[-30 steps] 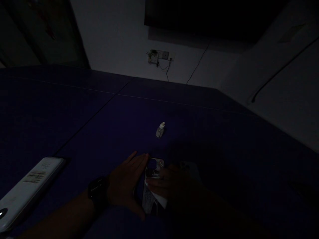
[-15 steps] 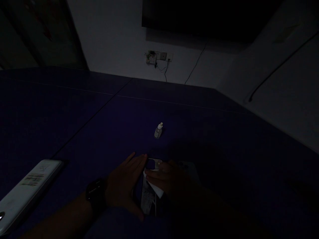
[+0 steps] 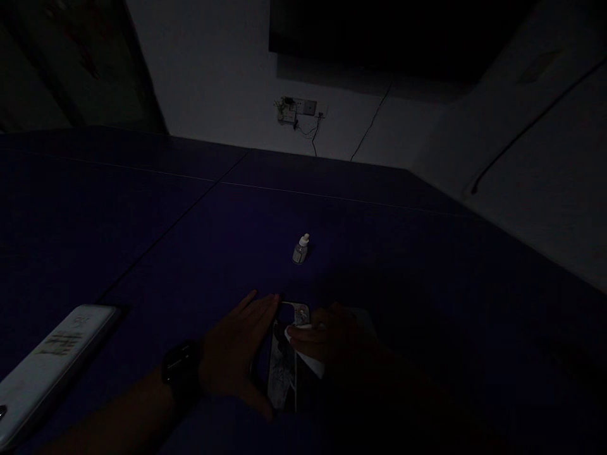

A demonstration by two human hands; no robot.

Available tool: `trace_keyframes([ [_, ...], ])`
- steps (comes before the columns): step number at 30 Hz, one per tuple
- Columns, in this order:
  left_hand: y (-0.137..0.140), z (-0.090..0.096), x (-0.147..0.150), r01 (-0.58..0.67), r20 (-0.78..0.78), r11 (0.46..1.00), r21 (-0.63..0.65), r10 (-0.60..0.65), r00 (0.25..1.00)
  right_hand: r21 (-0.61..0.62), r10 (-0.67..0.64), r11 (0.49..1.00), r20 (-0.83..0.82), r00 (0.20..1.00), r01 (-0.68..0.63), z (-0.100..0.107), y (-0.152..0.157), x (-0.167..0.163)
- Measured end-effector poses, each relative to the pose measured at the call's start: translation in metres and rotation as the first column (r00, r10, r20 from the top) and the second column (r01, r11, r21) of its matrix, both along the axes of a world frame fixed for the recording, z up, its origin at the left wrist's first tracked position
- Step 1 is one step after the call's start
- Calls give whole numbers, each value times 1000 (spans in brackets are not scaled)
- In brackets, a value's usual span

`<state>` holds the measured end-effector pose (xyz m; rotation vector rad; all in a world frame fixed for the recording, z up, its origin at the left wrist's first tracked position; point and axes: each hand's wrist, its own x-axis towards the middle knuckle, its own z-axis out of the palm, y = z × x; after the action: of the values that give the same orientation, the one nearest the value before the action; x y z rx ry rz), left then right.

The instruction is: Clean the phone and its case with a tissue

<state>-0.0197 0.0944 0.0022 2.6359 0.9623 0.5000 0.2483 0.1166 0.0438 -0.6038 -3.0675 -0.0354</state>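
Apparently, right hand (image 3: 334,338) pinches tissue (image 3: 312,363) on phone case (image 3: 282,373), left hand (image 3: 230,357) splayed against it, bottle label (image 3: 298,255) unreadable.

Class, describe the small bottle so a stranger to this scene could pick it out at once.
Find the dark blue surface that runs up to the pale wall. Near the camera, look just beyond the patterned phone case at the left hand and right hand. The small bottle there has a pale, nozzle-like top, and neither hand touches it.
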Motion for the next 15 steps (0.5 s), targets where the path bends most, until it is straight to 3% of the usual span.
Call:
trace_keyframes([
  [3,-1,2,1,-4,-5,1000,3,4,1000,-15,76,997,10,997,-75,1,-4,-2],
  [10,0,1,0,5,8,1000,13,-6,1000,8,-24,1000,-43,999,24,-2,-6,-7],
  [15,-1,0,0,-3,18,1000,9,3,1000,12,41,999,-21,999,-40,0,-6,-7],
])
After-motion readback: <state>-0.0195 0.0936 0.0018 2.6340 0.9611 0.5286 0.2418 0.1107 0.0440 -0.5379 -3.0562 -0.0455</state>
